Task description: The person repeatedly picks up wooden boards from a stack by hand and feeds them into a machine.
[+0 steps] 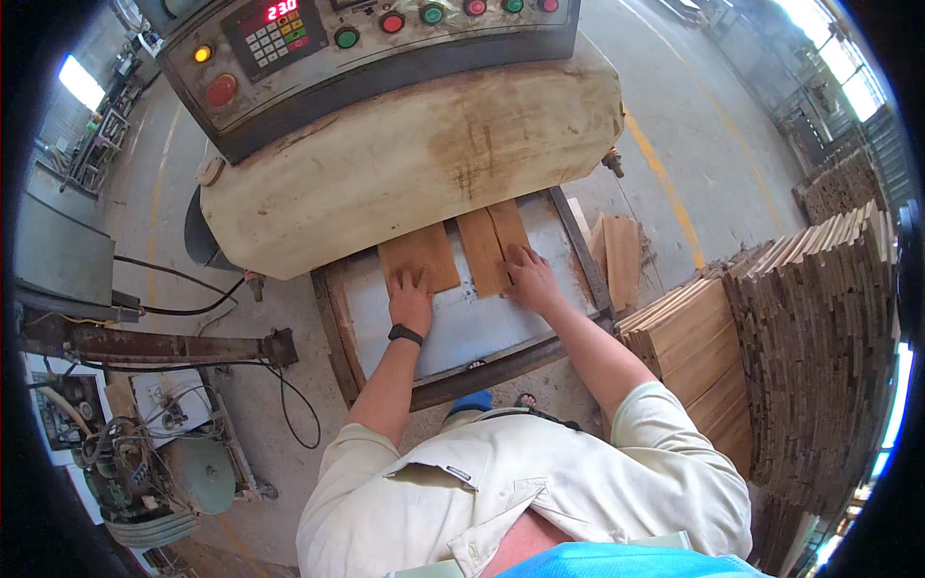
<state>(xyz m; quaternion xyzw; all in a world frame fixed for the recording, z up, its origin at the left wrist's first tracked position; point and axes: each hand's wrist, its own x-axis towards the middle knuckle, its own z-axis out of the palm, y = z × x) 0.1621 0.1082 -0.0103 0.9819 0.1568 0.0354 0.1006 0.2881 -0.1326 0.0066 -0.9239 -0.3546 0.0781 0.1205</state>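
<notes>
The left grip point(411, 301) rests open on the left board point(421, 252); the right grip point(532, 281), loosely open, touches the right-hand boards point(481, 254).

Pale cream short-sleeved shirt point(617, 482) (small dark tag point(459, 474) on the chest), black band point(405, 333) on the left wrist

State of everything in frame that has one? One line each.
Brown wooden board on the left: lying flat, far end under stained cream machine hood
Brown wooden boards on the right: flat, far ends likewise covered
Left hand: fingers on left board
Right hand: touching right boards
Red digital display: lit
Round yellow lamp: appears lit
</notes>
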